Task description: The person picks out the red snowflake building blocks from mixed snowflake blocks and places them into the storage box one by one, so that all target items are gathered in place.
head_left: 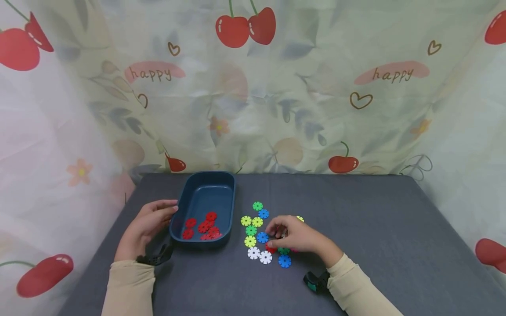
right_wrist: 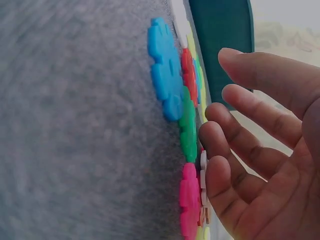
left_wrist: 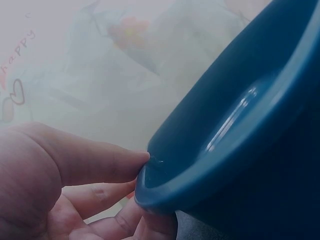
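At the left of the table, my left hand (head_left: 148, 221) grips the near-left side of a dark blue plastic tub (head_left: 209, 195); in the left wrist view the thumb (left_wrist: 107, 162) lies at its rim with the other fingers beneath. Several red snowflake discs (head_left: 206, 227) lie in the tub's near end. My right hand (head_left: 298, 235) hovers over loose coloured discs with its fingers loosely bent and nothing between them. Under its fingertips sits a red disc (head_left: 270, 249), also visible in the right wrist view beside a blue disc (right_wrist: 165, 70), a green disc (right_wrist: 188, 125) and a pink disc (right_wrist: 189, 200).
Left of the right hand lie several yellow discs (head_left: 250, 241), white discs (head_left: 265, 257), green discs (head_left: 251, 230) and blue discs (head_left: 262, 237). A dark grey cloth (head_left: 356, 210) covers the table. Printed curtains (head_left: 253, 109) hang behind it and at both sides.
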`<state>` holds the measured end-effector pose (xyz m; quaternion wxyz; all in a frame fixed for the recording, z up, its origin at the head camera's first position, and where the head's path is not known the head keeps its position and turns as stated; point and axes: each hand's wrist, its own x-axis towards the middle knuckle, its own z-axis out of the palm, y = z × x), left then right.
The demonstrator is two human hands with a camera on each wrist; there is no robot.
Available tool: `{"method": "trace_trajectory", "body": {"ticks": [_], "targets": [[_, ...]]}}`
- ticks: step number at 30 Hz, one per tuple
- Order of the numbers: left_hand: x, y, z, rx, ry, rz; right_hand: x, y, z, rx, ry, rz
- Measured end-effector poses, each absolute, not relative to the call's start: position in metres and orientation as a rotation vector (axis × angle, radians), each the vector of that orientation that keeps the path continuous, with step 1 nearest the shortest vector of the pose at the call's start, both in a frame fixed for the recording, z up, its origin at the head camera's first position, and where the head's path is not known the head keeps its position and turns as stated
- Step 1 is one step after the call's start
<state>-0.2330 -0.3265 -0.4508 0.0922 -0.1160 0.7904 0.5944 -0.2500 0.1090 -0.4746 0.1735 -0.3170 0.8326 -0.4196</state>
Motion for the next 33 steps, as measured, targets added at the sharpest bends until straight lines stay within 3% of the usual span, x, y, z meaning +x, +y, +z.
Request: {"method": "trace_trajectory", "body": {"ticks": [33], "targets": [[-0.2331,-0.3272,-0.4507,-0.346,2.346,1.765,-0.2453,0.1059,-0.4752,-1.011,2.377,-1.056]]}}
